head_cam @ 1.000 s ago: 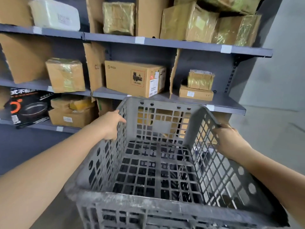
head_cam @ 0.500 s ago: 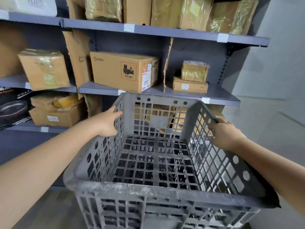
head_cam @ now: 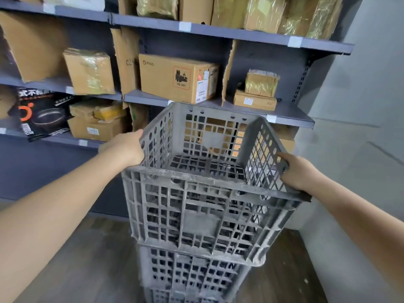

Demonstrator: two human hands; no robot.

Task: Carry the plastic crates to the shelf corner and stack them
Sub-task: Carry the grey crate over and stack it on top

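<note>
Top crate: a grey plastic lattice crate [head_cam: 203, 206] is being held at both side rims, sitting tilted on the stack — its near wall is facing the camera.
Left hand: the left hand [head_cam: 124, 148] is curling closed around the crate's left rim, thumb lying along the top edge.
Right hand: the right hand [head_cam: 299, 171] is gripping the right rim, fingers wrapped under the lip.
Stack below: a second grey crate [head_cam: 190, 274] is standing directly underneath on the dark wood-look floor [head_cam: 76, 259], with another rim just showing at the bottom edge.
Setting: the stack is standing in front of the grey shelf unit [head_cam: 284, 114] — near its right end, beside the pale wall [head_cam: 360, 106].
Shelf goods: a PICO carton [head_cam: 175, 77] is sitting on the middle shelf behind the crate.
</note>
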